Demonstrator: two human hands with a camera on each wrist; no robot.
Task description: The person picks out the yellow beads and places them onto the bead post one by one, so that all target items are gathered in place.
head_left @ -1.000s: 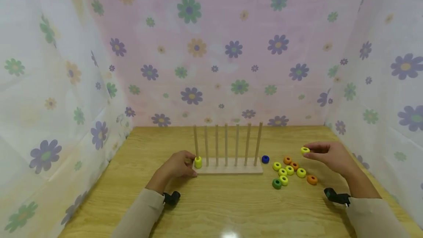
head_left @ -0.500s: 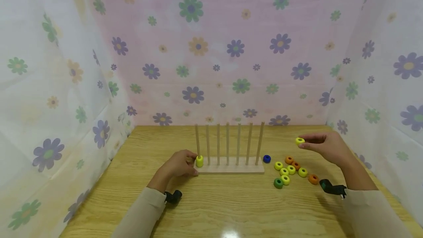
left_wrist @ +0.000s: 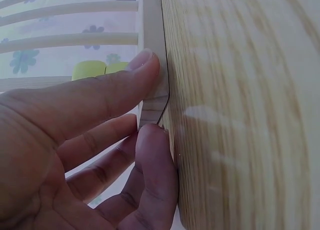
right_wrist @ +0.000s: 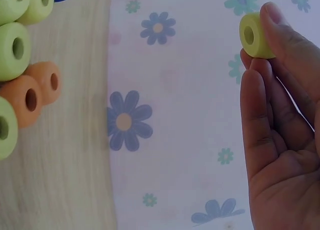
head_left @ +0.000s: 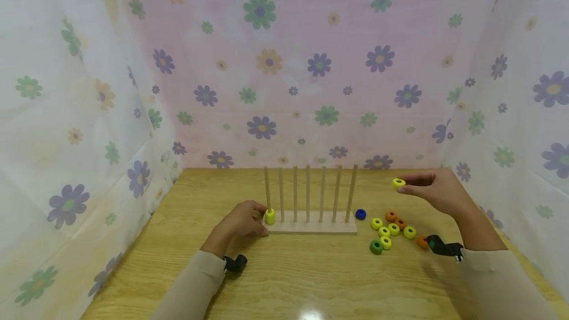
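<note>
In the head view a wooden peg rack (head_left: 311,228) stands upright on the table, with several thin pegs rising from its flat base. Yellow beads (head_left: 269,217) are threaded at the bottom of its leftmost peg; two show in the left wrist view, partly behind the thumb. My left hand (head_left: 242,219) grips the left end of the base, thumb (left_wrist: 115,92) along its edge and fingers curled at its end. Raised above the table on the right, my right hand (head_left: 433,191) pinches a yellow bead (right_wrist: 255,35) between thumb and fingers, its hole showing.
Right of the rack lie a blue bead (head_left: 360,214), several loose yellow beads (head_left: 384,232), a green bead (head_left: 376,247) and orange beads (head_left: 391,216). The right wrist camera (head_left: 444,248) partly covers one orange bead. Flower-patterned cloth (head_left: 320,93) walls the table's back and sides.
My right hand has risen and moved left with the yellow bead, away from the loose beads. My left hand keeps its grip on the rack's end.
</note>
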